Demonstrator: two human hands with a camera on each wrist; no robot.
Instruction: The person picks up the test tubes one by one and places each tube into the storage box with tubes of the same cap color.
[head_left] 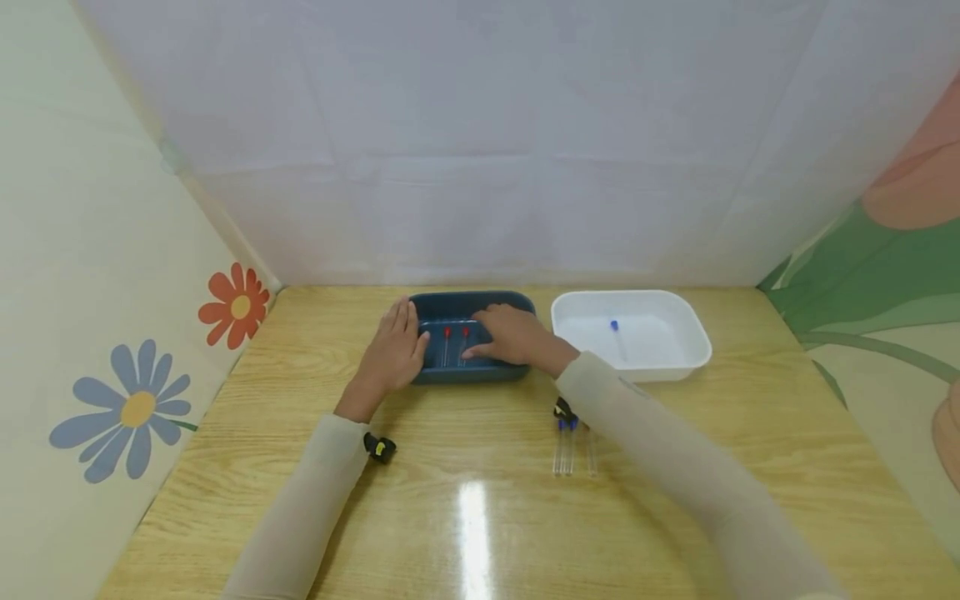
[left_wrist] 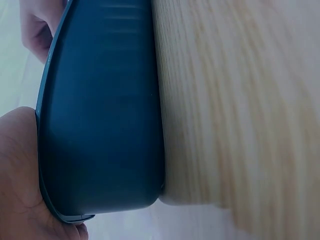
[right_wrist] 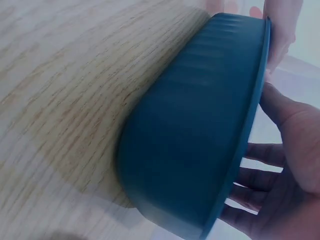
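Settling two red-capped clear tubes [head_left: 446, 348] inside the dark-blue rectangular plastic tray [head_left: 472, 377], mid-frame, is seeming the step; lifting out is probably coming next. The right hand [head_left: 513, 335] is hovering, fingers spread, apparently gripping nothing; the left hand [head_left: 391, 348] is resting straight-fingered against the left rim.

Left arm [head_left: 307, 508] and right arm [head_left: 667, 458] reach toward far edge of bench [head_left: 405, 533], right slanting leftward. Left hand [head_left: 392, 348] back up, fingers [head_left: 403, 317] straight, together. Right hand [head_left: 517, 335] back up, fingers slightly spread, thumb [head_left: 478, 351] apart.
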